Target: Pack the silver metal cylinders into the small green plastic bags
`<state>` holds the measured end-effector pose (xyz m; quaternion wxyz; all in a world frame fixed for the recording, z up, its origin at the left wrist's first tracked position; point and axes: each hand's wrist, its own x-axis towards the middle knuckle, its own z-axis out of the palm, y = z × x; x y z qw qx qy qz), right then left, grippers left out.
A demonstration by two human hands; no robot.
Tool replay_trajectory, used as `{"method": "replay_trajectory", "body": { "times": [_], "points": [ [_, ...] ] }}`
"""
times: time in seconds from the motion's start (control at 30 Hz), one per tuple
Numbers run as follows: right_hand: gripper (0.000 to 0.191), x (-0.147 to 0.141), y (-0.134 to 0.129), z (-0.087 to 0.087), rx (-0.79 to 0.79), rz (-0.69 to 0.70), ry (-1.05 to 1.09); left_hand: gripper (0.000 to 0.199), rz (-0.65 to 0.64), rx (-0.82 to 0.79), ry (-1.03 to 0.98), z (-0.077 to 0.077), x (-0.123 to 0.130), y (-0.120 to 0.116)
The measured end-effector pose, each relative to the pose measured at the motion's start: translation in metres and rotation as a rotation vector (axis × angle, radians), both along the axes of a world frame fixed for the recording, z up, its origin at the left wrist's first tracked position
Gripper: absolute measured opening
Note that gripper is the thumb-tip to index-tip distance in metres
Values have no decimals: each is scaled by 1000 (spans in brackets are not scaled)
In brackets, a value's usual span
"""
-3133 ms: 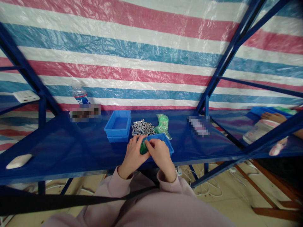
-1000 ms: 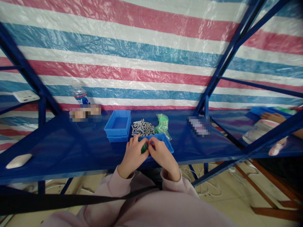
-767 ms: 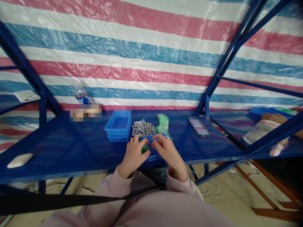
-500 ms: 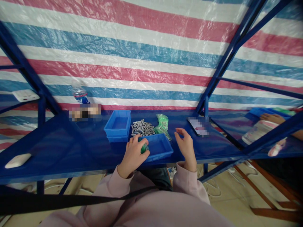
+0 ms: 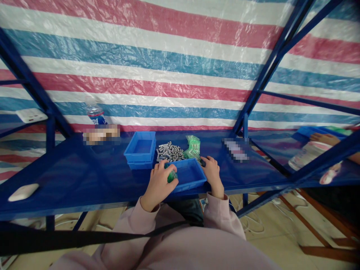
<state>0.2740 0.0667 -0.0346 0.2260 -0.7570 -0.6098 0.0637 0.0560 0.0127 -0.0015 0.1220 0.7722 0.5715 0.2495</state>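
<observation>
My left hand (image 5: 160,182) is closed around a shiny green packet (image 5: 172,175) over the left end of a blue plastic tray (image 5: 194,183). The fingers hide part of the packet. My right hand (image 5: 212,171) is at the tray's far right corner, its thumb and fingertips drawn together on a small dark bit that I cannot make out. Just beyond the tray are green plastic bags (image 5: 193,144), close to the right fingertips. Left of the bags lies a loose heap of small silvery cylinders (image 5: 170,152).
Two stacked blue trays (image 5: 140,160) stand left of the heap. A phone (image 5: 235,149) lies to the right, a white rounded object (image 5: 24,192) at the left front, and a water bottle (image 5: 96,113) at the back. Another person's hand (image 5: 324,139) is beyond the blue frame post.
My right hand has moved left and slightly forward to the tray's right corner, and its fingers have drawn together. My left hand keeps the green packet in nearly the same place.
</observation>
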Motion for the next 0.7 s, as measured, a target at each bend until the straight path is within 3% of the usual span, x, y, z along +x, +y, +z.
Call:
{"method": "replay_trajectory", "body": {
  "times": [0.23, 0.43, 0.7],
  "points": [
    [30, 3, 0, -1, 127, 36, 146, 23, -3, -6, -15, 0, 0, 0],
    [26, 11, 1, -2, 236, 127, 540, 23, -8, -6, -21, 1, 0, 0],
    [29, 9, -14, 16, 523, 12, 808, 24, -9, -6, -27, -1, -1, 1]
  ]
}}
